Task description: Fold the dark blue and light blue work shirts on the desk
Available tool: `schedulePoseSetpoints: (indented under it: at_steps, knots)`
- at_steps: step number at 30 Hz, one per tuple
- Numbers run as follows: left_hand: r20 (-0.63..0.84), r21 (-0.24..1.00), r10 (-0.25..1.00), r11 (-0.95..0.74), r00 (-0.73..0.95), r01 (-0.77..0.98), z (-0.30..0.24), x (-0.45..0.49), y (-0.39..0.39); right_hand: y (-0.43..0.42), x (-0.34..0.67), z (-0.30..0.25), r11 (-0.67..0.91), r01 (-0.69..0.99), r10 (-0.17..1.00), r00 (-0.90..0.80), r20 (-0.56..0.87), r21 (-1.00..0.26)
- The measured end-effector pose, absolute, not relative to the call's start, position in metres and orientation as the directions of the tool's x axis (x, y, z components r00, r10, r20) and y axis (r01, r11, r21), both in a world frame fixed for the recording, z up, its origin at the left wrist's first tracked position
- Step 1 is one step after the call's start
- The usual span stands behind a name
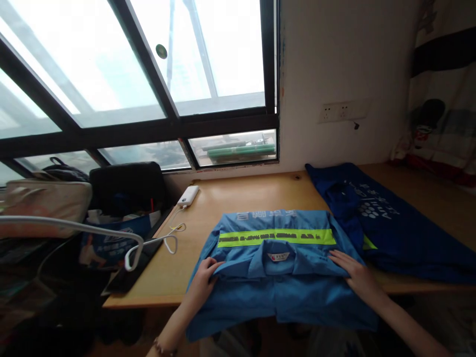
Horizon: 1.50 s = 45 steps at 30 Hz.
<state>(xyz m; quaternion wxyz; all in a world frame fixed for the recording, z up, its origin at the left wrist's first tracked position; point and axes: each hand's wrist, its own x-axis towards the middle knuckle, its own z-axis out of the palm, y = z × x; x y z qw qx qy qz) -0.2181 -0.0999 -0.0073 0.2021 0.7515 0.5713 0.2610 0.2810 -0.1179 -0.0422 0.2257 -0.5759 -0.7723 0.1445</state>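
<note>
A light blue work shirt (245, 302) lies partly on the wooden table, its lower part hanging over the front edge. Its collar (256, 265) with a white label faces up, and a fluorescent yellow band (230, 240) with dark lettering runs across the cloth behind it. At the shoulder on the left, my left hand (204, 280) grips the cloth between thumb and fingers. My right hand (355, 275) holds the opposite shoulder, fingers on top and the thumb mostly hidden.
A dark blue garment (412, 238) with white print lies spread on the table (230, 193) at the right. At the left, a white power bank (188, 196) has a white cable (74, 225) attached. Bags (44, 203) and a black chair back (128, 186) stand beside the table, below the window.
</note>
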Motion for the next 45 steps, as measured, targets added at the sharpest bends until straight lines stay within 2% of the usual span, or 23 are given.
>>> schedulePoseSetpoints:
  at_steps: [4,14,20,26,30,34,39,42,45]
  knots:
    - [0.194,0.564,0.951,-0.308,0.240,0.767,-0.012,-0.211,-0.065,-0.073,0.276,-0.050,0.324,0.857,0.943,-0.260,0.207,-0.399]
    - [0.322,0.459,0.902,-0.415,0.288,0.786,-0.019,-0.219,0.053,0.075,0.270,-0.058,0.367,0.847,0.907,-0.234,0.350,-0.385]
    - [0.338,0.373,0.904,-0.385,0.263,0.844,-0.021,-0.220,0.095,0.108,0.264,-0.049,0.345,0.842,0.921,-0.220,0.321,-0.414]
    - [0.334,0.374,0.921,-0.326,0.201,0.869,0.000,-0.213,0.101,0.125,0.253,-0.023,0.311,0.850,0.940,-0.208,0.272,-0.426]
    - [0.390,0.353,0.904,-0.325,0.178,0.877,0.038,-0.216,0.065,0.108,0.267,0.029,0.341,0.841,0.936,-0.265,0.230,-0.419]
    - [0.421,0.273,0.844,-0.468,0.333,0.841,0.052,-0.235,-0.011,0.031,0.292,0.067,0.456,0.806,0.889,-0.399,0.223,-0.377]
    - [0.273,0.295,0.872,-0.479,0.407,0.827,0.007,-0.259,-0.093,-0.073,0.300,0.021,0.409,0.808,0.908,-0.405,0.106,-0.424]
    - [0.240,0.379,0.915,-0.396,0.325,0.836,-0.014,-0.258,-0.110,-0.094,0.299,-0.016,0.338,0.804,0.940,-0.319,0.124,-0.490]
    - [0.275,0.496,0.947,-0.290,0.169,0.818,-0.014,-0.247,-0.111,-0.094,0.297,-0.031,0.260,0.811,0.965,-0.208,0.157,-0.524]
